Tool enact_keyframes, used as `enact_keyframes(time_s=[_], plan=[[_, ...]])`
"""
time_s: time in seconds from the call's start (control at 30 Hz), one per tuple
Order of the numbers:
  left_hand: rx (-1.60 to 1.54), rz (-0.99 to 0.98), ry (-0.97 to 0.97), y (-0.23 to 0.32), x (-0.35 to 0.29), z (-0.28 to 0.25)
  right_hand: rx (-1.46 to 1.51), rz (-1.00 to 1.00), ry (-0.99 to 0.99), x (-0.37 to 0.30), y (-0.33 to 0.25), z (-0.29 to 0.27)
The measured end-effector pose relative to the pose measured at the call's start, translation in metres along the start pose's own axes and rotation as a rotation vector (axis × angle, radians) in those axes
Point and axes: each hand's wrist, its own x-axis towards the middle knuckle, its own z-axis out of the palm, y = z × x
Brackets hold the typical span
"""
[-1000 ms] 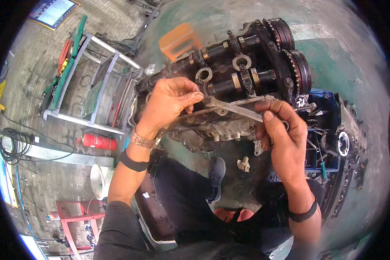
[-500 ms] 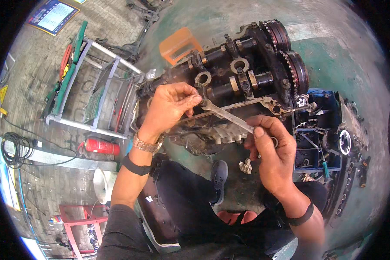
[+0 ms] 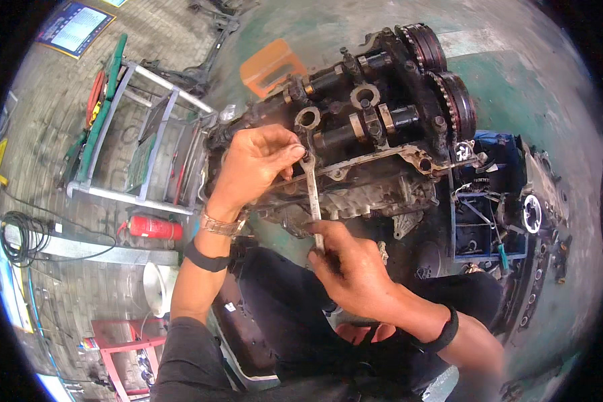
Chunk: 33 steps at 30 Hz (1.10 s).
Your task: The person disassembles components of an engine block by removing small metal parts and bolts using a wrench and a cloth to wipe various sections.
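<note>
One wrench (image 3: pixel 313 197) at the fingers (image 3: pixel 291 153) of two hands (image 3: pixel 358 273); beyond them, one engine (image 3: pixel 342 136), two toothed wheels (image 3: pixel 458 107), one stool (image 3: pixel 264 57); leftward, one fire extinguisher (image 3: pixel 155 228) (a red one).

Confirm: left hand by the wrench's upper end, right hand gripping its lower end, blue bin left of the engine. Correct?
One error: the blue bin is to the right of the engine, as the head view shows. The rest stands: left hand by the upper end of the wrench, right hand gripping its lower end.
</note>
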Motion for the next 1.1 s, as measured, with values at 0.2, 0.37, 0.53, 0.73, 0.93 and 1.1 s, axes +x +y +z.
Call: enact_keyframes(time_s=[0.2,0.37,0.53,0.73,0.93,1.1], plan=[[0.006,-0.007,-0.012,0.004,0.001,0.004,-0.055,-0.060,-0.057,0.007,0.002,-0.002],[0.032,-0.016,0.005,0.000,0.000,-0.004,-0.046,-0.043,-0.046,0.010,-0.002,-0.014],[0.019,0.021,0.004,0.002,-0.001,0.001,0.206,-0.016,0.150,0.014,0.000,-0.046],[0.021,-0.010,-0.015,0.004,0.001,0.000,0.391,0.158,0.225,0.031,-0.012,-0.068],[0.018,0.002,-0.019,0.003,0.000,0.000,0.316,0.111,0.229,0.019,-0.010,-0.067],[0.049,0.002,-0.012,0.004,-0.003,0.001,0.301,0.084,0.228,0.009,-0.005,-0.059]])
